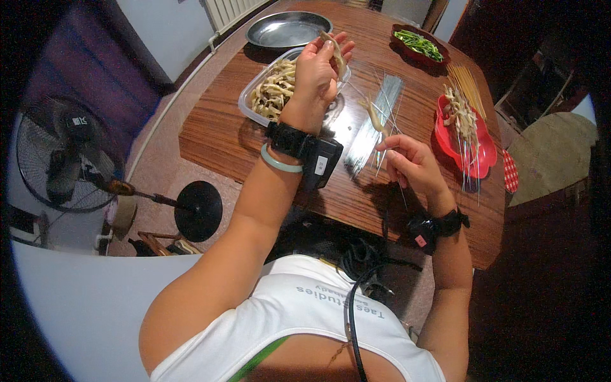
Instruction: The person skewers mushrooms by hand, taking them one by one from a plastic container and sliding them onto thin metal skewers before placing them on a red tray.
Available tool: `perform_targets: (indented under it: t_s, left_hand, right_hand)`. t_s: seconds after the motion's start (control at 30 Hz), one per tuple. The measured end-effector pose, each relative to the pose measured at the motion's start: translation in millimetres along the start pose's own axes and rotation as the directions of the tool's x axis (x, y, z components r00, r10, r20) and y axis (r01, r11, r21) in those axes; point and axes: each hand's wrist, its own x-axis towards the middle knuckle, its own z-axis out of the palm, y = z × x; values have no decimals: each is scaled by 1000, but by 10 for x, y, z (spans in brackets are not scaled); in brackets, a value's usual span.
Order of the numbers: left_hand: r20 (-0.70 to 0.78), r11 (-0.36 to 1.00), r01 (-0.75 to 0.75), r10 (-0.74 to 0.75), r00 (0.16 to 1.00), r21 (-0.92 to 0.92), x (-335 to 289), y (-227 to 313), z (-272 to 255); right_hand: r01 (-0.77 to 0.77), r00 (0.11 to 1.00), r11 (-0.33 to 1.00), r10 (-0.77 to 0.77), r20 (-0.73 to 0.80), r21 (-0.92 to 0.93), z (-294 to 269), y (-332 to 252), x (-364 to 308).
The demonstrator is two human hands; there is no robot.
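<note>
My left hand [318, 71] is raised over the right edge of a clear plastic tub [246, 105]. Its thumb presses a pale torn mushroom strip [337, 53] against the fingers. Inside the tub lies a heap of similar mushroom strips [273, 88]. My right hand [414, 164] pinches a thin metal skewer [380, 148] near the table's front. A mushroom piece [373, 117] is threaded on that skewer, which points up and away. Beneath and beside it lies a bundle of bare metal skewers [386, 95]. The skewer's lower end is partly hidden by my fingers.
Loaded mushroom skewers [463, 121] rest on a red flower-shaped tray [485, 153] at the right. Bamboo sticks [470, 89] lie behind it. Farther back stand a dark red dish [440, 61] of green vegetables and a metal pan [289, 30]. A fan [70, 153] stands left of the table.
</note>
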Motion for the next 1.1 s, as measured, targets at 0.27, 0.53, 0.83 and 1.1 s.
perform_targets:
  t_s: [0.27,0.53,0.83,1.1]
  left_hand:
    - [-33,998,-34,32,999,-61,13,45,-53]
    - [-111,992,-93,84,990,-80,28,72,-63]
    - [-122,991,-95,83,989,-93,29,103,-55]
    - [-131,989,-97,81,988,-115,25,123,-60]
  right_hand:
    - [-38,999,999,37,21,25,28,8,11]
    - [-25,1000,1000,25,13,-14,9,26,14]
    - [-53,998,999,53,38,-7,3,15,15]
    - [-15,999,1000,15,30,-15,15,30,10]
